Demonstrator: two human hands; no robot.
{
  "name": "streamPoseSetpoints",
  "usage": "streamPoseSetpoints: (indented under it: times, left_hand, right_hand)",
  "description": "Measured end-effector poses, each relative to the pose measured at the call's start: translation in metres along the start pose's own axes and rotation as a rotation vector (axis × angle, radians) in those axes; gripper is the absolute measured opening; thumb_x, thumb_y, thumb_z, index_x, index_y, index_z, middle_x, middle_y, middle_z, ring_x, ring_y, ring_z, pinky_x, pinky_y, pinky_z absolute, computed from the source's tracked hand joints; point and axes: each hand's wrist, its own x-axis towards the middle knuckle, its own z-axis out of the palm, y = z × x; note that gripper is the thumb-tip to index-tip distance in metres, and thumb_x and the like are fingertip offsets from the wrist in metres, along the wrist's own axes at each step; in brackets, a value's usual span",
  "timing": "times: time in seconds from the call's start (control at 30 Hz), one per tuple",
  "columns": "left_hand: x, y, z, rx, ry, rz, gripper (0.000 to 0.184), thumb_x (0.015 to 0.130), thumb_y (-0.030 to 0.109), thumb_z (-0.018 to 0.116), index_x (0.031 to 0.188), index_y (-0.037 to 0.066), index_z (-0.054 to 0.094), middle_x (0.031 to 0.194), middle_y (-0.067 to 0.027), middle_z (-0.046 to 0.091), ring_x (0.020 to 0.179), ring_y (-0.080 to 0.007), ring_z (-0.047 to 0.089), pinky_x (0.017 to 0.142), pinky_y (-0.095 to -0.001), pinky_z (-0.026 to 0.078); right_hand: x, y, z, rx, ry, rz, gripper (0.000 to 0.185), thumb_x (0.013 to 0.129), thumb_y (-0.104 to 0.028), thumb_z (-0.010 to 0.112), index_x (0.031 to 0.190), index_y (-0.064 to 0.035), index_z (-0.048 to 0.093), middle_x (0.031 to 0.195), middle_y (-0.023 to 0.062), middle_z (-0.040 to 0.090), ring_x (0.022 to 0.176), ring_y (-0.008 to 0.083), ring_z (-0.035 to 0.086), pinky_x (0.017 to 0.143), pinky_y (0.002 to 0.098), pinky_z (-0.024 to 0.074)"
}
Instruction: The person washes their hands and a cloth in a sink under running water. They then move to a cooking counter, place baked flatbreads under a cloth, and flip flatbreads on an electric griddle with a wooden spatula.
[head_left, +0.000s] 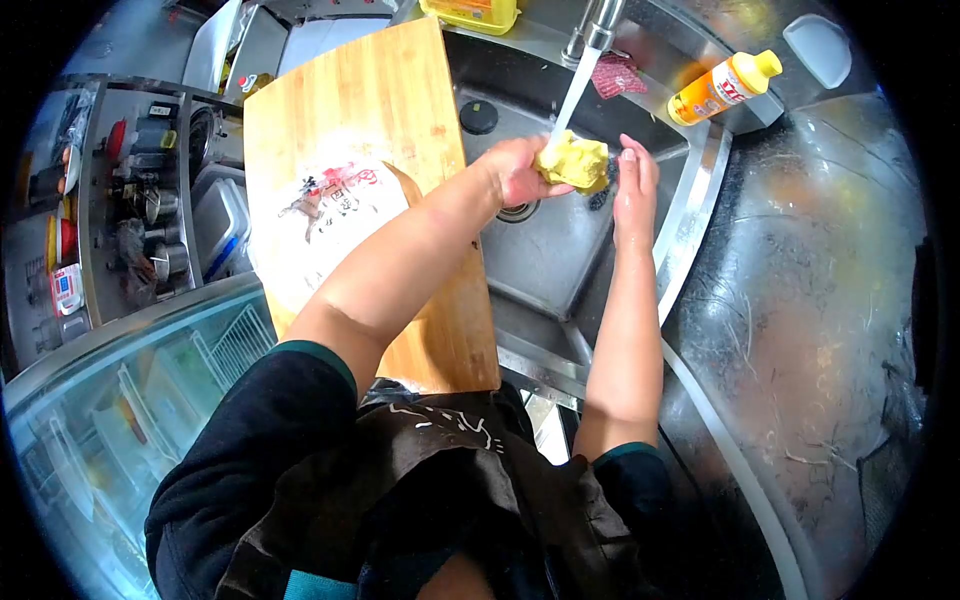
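My left hand (520, 172) is closed around a crumpled yellow cloth (577, 163) above the metal sink (545, 265). Water from the tap (601, 32) streams down onto the cloth. My right hand (633, 193) is just to the right of it, fingers stretched out and upright, with a small gap between hand and cloth. Nothing is in that hand. Below the cloth, part of the round drain (519, 212) shows; my left hand and the cloth hide some of the basin.
A wooden board (440, 330) lies along the sink's left side, with a printed white sheet (340, 215) on it. On the right rim are a yellow bottle (722, 88) and a red mesh scrubber (618, 75). A black disc (479, 117) sits in the basin. Shelves with pots stand left.
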Motion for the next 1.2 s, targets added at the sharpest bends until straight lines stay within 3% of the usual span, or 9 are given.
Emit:
streamPoseSetpoints:
  times: [0.1, 0.23, 0.4, 0.5, 0.67, 0.77, 0.8, 0.97, 1.2]
  left_hand:
    - [-0.024, 0.013, 0.021, -0.091, -0.153, -0.061, 0.037, 0.102, 0.033, 0.040, 0.125, 0.008, 0.054, 0.124, -0.0113, 0.061, 0.109, -0.0295, 0.062, 0.091, -0.0468, 0.050]
    - [-0.019, 0.001, 0.024, 0.304, 0.348, 0.153, 0.032, 0.098, 0.031, 0.048, 0.120, 0.010, 0.058, 0.116, -0.0083, 0.063, 0.095, -0.0266, 0.064, 0.073, -0.0421, 0.051]
    - [0.001, -0.013, -0.001, 0.358, 0.200, 0.247, 0.026, 0.095, 0.024, 0.050, 0.108, 0.007, 0.065, 0.094, -0.0094, 0.067, 0.082, -0.0269, 0.064, 0.068, -0.0392, 0.051]
    - [0.017, -0.025, -0.021, 0.767, 0.201, 0.312, 0.028, 0.095, 0.024, 0.050, 0.107, 0.004, 0.065, 0.097, -0.0107, 0.067, 0.082, -0.0263, 0.064, 0.069, -0.0388, 0.051]
    - [0.004, -0.026, 0.004, 0.433, 0.468, 0.280, 0.038, 0.096, 0.033, 0.052, 0.115, 0.001, 0.061, 0.107, -0.0140, 0.064, 0.091, -0.0259, 0.061, 0.079, -0.0383, 0.050]
    - [-0.002, -0.013, 0.001, 0.317, 0.454, 0.323, 0.039, 0.097, 0.035, 0.053, 0.116, 0.002, 0.058, 0.103, -0.0146, 0.064, 0.091, -0.0265, 0.061, 0.081, -0.0413, 0.050]
    - [-0.011, -0.009, 0.003, 0.312, 0.492, 0.240, 0.040, 0.097, 0.035, 0.053, 0.118, 0.002, 0.057, 0.107, -0.0151, 0.063, 0.096, -0.0264, 0.060, 0.084, -0.0428, 0.049]
    - [-0.019, -0.001, 0.007, -0.072, 0.062, -0.021, 0.041, 0.094, 0.027, 0.057, 0.125, -0.001, 0.053, 0.123, -0.0161, 0.059, 0.113, -0.0266, 0.056, 0.098, -0.0462, 0.045]
    - [-0.039, 0.007, 0.028, 0.225, -0.017, 0.308, 0.035, 0.084, -0.002, 0.054, 0.119, 0.004, 0.056, 0.111, -0.0117, 0.064, 0.105, -0.0243, 0.061, 0.094, -0.0361, 0.048]
  right_hand:
    - [-0.013, 0.004, 0.007, 0.469, -0.138, 0.333, 0.042, 0.097, -0.029, 0.057, 0.129, -0.0029, 0.050, 0.115, 0.0060, 0.060, 0.092, 0.0112, 0.059, 0.074, 0.0278, 0.0484]
    - [-0.019, -0.006, 0.019, 0.362, -0.001, 0.207, 0.027, 0.096, -0.023, 0.060, 0.114, -0.0036, 0.055, 0.098, 0.0022, 0.064, 0.088, 0.0147, 0.062, 0.076, 0.0262, 0.0502]
    - [-0.057, -0.044, 0.083, -0.321, 0.065, -0.581, 0.014, 0.091, -0.019, 0.062, 0.089, -0.0052, 0.059, 0.086, 0.0115, 0.061, 0.075, 0.0275, 0.061, 0.063, 0.0372, 0.0484]
    - [-0.053, -0.041, 0.091, -0.508, 0.141, -0.491, 0.017, 0.089, -0.023, 0.061, 0.083, -0.0070, 0.059, 0.082, 0.0157, 0.061, 0.073, 0.0354, 0.061, 0.065, 0.0445, 0.0482]
    - [0.021, 0.010, 0.063, -0.764, 0.162, -0.188, 0.020, 0.093, -0.025, 0.054, 0.084, -0.0079, 0.060, 0.071, 0.0196, 0.060, 0.073, 0.0439, 0.059, 0.068, 0.0485, 0.0488]
    - [0.050, 0.052, 0.049, -0.234, 0.088, -0.261, 0.011, 0.094, -0.014, 0.052, 0.096, -0.0036, 0.055, 0.089, 0.0160, 0.064, 0.086, 0.0340, 0.064, 0.076, 0.0438, 0.0493]
    - [0.037, 0.007, 0.047, 0.149, -0.046, 0.068, 0.022, 0.089, -0.001, 0.048, 0.111, -0.0007, 0.048, 0.111, 0.0155, 0.059, 0.104, 0.0281, 0.058, 0.090, 0.0413, 0.0468]
    - [-0.007, -0.024, 0.040, 0.090, -0.359, -0.170, 0.075, 0.079, 0.009, 0.047, 0.147, -0.0013, 0.018, 0.141, 0.0192, 0.039, 0.127, 0.0292, 0.044, 0.108, 0.0361, 0.0350]
    - [-0.003, -0.026, 0.006, 0.070, -0.153, 0.173, 0.045, 0.087, 0.003, 0.057, 0.131, 0.0016, 0.048, 0.119, 0.0149, 0.059, 0.111, 0.0200, 0.057, 0.095, 0.0325, 0.0461]
